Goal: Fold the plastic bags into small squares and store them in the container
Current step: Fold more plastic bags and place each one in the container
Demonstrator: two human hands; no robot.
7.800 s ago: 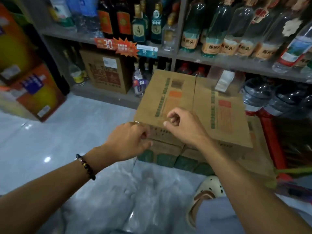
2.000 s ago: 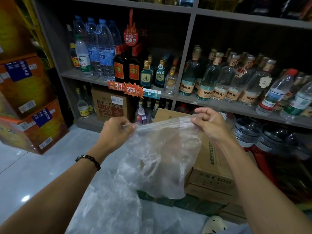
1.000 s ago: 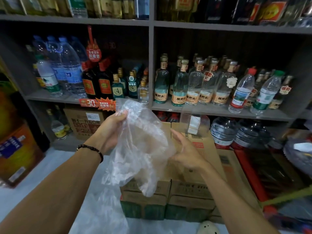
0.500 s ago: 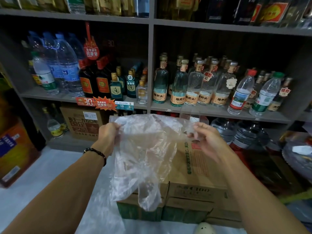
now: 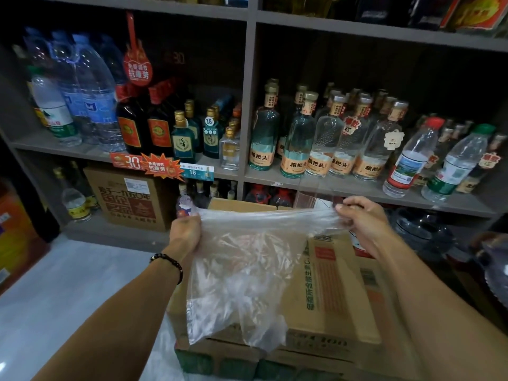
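A clear, crinkled plastic bag (image 5: 242, 273) hangs in the air in front of me, its top edge pulled taut between both hands. My left hand (image 5: 184, 232) grips the left top corner in a fist; a dark bead bracelet sits on that wrist. My right hand (image 5: 360, 218) pinches the right top corner. The bag droops over the stacked cardboard boxes (image 5: 338, 295) below. A clear plastic container (image 5: 313, 196) shows behind the boxes at the shelf edge, partly hidden.
Grey shelves (image 5: 330, 185) full of glass and plastic bottles stand straight ahead. A brown carton (image 5: 129, 199) sits on the bottom shelf at left. Orange boxes (image 5: 13, 235) are stacked at far left. More clear plastic (image 5: 162, 353) lies low beside the boxes on the pale floor (image 5: 68, 284).
My hands have spread farther apart, pulling the bag's top edge straight and taut. The bag now hangs flatter and a little lower than half a second ago.
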